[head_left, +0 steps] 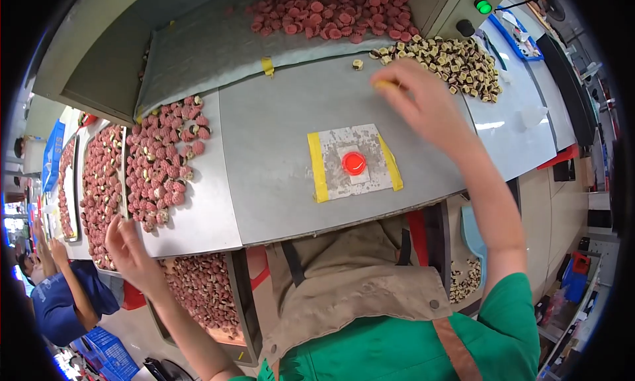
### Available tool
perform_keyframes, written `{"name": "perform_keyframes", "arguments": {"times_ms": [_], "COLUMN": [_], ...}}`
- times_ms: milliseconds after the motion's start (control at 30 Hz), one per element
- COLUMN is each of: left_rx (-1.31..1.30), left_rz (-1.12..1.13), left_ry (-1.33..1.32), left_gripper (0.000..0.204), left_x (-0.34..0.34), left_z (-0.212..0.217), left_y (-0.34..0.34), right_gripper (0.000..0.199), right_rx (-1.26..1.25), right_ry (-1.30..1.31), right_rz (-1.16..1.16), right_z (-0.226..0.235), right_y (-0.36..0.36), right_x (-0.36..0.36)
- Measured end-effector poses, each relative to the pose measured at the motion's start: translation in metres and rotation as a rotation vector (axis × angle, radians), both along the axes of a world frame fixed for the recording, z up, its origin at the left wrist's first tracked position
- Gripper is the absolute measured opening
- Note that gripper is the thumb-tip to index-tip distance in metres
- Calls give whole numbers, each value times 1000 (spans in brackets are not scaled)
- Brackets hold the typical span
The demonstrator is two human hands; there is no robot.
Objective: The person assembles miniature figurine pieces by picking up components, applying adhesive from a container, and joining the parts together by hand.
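Observation:
My left hand [137, 254] is at the table's front left edge, fingers loosely apart with nothing seen in them. It is beside a heap of pink, ridged pieces [162, 163], some with pale and dark centres. My right hand [423, 103] is over the table's right part, thumb and fingers pinched. Something small and yellowish shows at its fingertips, too blurred to make out. Just beyond is a pile of small cream-and-dark-brown cubes [456, 63], one lone cube [358, 65] apart. Between my hands a glowing red round holder [354, 163] sits on a taped-down plate [331, 179].
Pink ridged cups [331, 14] lie on a grey-green cloth [198, 63] under a machine housing. A green-lit button [484, 7] is at the upper right. Below the table are a drawer of pink pieces [202, 292] and a light-blue container [471, 232]. Another person [76, 298] works at far left.

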State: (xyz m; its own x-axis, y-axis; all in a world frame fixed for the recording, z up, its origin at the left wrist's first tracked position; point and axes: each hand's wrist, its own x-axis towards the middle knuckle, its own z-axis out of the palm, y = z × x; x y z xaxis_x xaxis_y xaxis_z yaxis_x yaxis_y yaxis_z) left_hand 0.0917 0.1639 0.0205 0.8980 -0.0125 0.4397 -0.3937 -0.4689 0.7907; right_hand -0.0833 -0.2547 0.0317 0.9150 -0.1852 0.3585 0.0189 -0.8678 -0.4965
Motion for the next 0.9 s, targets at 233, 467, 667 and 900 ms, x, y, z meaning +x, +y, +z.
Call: {"name": "perform_keyframes", "arguments": {"times_ms": [233, 467, 667, 900], "left_rx": [844, 590, 232, 278], "left_rz": [322, -309, -766, -734], "left_ry": [-271, -254, -182, -132], "left_gripper": [36, 31, 32, 24], "left_x": [29, 6, 30, 57], "left_z": [-14, 21, 10, -20], "left_y": [62, -89, -248, -322], "right_gripper": [17, 12, 21, 35], "right_rx": [-232, 217, 18, 173], "right_ry": [-151, 68, 187, 77], "right_rz": [44, -19, 11, -169], "right_z": [-23, 15, 13, -4], "right_y": [-36, 0, 12, 27], "right_x": [45, -10, -46, -49]}}
